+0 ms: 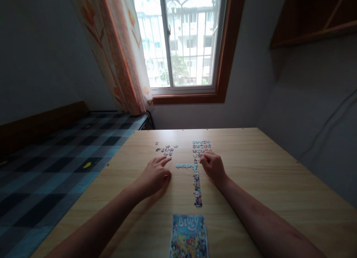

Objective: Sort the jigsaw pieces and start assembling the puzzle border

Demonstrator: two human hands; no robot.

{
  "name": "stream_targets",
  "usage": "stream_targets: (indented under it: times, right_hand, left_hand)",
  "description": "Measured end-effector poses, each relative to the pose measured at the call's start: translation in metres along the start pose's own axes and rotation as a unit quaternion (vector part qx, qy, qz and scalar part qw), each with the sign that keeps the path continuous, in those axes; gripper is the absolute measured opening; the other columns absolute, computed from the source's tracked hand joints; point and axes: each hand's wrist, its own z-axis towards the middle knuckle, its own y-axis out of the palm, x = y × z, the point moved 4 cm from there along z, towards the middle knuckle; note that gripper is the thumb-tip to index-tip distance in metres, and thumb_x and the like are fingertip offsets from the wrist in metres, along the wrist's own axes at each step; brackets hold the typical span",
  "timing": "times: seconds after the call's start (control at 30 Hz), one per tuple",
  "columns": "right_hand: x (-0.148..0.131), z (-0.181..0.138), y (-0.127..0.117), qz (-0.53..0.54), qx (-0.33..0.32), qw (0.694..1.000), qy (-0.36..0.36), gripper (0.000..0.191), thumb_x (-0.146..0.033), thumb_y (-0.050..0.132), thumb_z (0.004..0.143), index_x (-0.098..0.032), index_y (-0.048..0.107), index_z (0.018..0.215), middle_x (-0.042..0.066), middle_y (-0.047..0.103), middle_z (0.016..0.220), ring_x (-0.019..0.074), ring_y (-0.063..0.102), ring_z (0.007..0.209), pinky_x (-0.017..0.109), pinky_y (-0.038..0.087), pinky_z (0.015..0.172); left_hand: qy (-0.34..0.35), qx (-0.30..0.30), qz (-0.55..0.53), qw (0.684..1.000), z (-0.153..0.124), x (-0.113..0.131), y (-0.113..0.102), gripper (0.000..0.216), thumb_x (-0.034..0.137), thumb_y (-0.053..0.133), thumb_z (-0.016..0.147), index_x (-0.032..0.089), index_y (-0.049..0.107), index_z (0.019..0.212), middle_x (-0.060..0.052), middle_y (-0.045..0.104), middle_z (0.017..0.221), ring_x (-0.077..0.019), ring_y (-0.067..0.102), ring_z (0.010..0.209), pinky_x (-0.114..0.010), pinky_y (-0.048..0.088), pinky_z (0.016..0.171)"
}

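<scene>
My left hand (156, 175) hovers over or rests on the table, fingers spread with nothing visible in them, just below a scatter of loose jigsaw pieces (166, 150). My right hand (214, 165) is closed, its fingers curled and pinched at the lower edge of a block of jigsaw pieces laid out in rows (198, 146). Whether a piece sits between those fingertips is hidden. Between the hands, joined jigsaw pieces (197, 187) form a T-like or corner shape: a light-blue strip runs left along the top, and a multicoloured strip runs down toward me.
A picture sheet (189, 235) lettered "BLUEY" lies at the near edge of the wooden table (251, 213). To the left is a bed with a checked cover (55, 157). Beyond the table are a curtain (114, 53) and a window (192, 46); a shelf (315, 35) hangs at upper right.
</scene>
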Motion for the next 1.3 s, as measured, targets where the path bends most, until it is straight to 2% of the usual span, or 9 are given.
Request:
stream_targets:
  times: [0.1,0.23,0.37,0.53,0.7,0.93,1.13,1.3]
  right_hand:
    - [-0.002,-0.002,0.0,-0.013,-0.008,1.0,-0.009,0.039,-0.024,0.048,0.092,-0.022,0.045,0.053,0.0,0.05,0.058,0.0149,0.047,0.058,0.029,0.037,0.06]
    - [-0.009,-0.004,0.001,-0.033,-0.036,0.999,-0.023,0.04,-0.023,0.049,0.091,-0.022,0.043,0.052,0.0,0.048,0.058,0.0142,0.046,0.057,0.028,0.037,0.06]
    - [-0.018,-0.006,0.003,-0.062,-0.079,0.994,-0.051,0.041,-0.025,0.049,0.093,-0.022,0.046,0.052,0.0,0.049,0.061,0.0138,0.048,0.059,0.028,0.037,0.06]
    - [-0.02,-0.006,0.006,-0.086,-0.102,0.986,-0.101,0.039,-0.025,0.049,0.093,-0.022,0.05,0.055,0.002,0.057,0.065,0.0168,0.052,0.068,0.031,0.042,0.071]
    - [-0.019,-0.006,0.007,-0.086,-0.111,0.983,-0.121,0.038,-0.025,0.05,0.092,-0.023,0.051,0.054,0.003,0.06,0.066,0.0189,0.052,0.072,0.035,0.044,0.079]
    - [-0.02,-0.004,0.008,-0.073,-0.104,0.986,-0.11,0.035,-0.024,0.05,0.093,-0.023,0.061,0.059,0.004,0.065,0.07,0.0198,0.055,0.076,0.038,0.045,0.084]
    - [-0.024,-0.006,0.014,-0.076,-0.134,0.98,-0.125,0.027,-0.024,0.055,0.092,-0.023,0.068,0.068,0.004,0.07,0.08,0.0209,0.058,0.084,0.04,0.044,0.089]
    - [-0.027,-0.001,0.017,-0.103,-0.12,0.977,-0.141,0.026,-0.023,0.057,0.09,-0.022,0.068,0.067,0.004,0.071,0.08,0.021,0.059,0.085,0.04,0.042,0.089]
  left_hand:
    - [0.023,-0.034,-0.061,0.997,0.006,-0.001,-0.004,0.031,0.009,0.059,0.082,0.029,0.077,0.098,-0.002,0.07,0.123,-0.0223,0.065,0.11,-0.039,0.05,0.098]
    - [0.067,-0.039,-0.07,0.995,0.012,-0.004,-0.006,0.046,0.001,0.049,0.083,0.031,0.076,0.104,0.0,0.075,0.109,-0.0178,0.069,0.094,-0.031,0.051,0.085]
    - [0.119,-0.059,-0.095,0.987,0.011,-0.006,-0.002,0.04,0.005,0.059,0.078,0.033,0.077,0.1,0.001,0.075,0.104,-0.0177,0.068,0.09,-0.028,0.049,0.08]
    - [0.109,-0.102,-0.104,0.983,0.011,-0.012,0.002,0.032,0.01,0.066,0.074,0.034,0.078,0.092,0.004,0.075,0.098,-0.0169,0.067,0.085,-0.027,0.047,0.077]
    - [0.106,-0.11,-0.099,0.983,0.012,-0.009,0.003,0.022,0.016,0.064,0.078,0.031,0.077,0.087,0.002,0.076,0.095,-0.0164,0.066,0.082,-0.027,0.048,0.078]
    - [0.102,-0.073,-0.143,0.982,0.015,-0.004,0.011,0.018,0.019,0.063,0.078,0.027,0.076,0.085,0.001,0.072,0.089,-0.014,0.063,0.072,-0.025,0.047,0.068]
    - [0.064,-0.029,-0.183,0.981,0.018,-0.004,0.021,0.015,0.02,0.062,0.073,0.023,0.072,0.084,-0.001,0.07,0.087,-0.0153,0.063,0.074,-0.025,0.048,0.071]
    - [0.031,0.036,-0.181,0.982,0.018,-0.005,0.025,0.016,0.02,0.059,0.074,0.023,0.07,0.085,-0.001,0.069,0.088,-0.0166,0.063,0.076,-0.027,0.048,0.073]
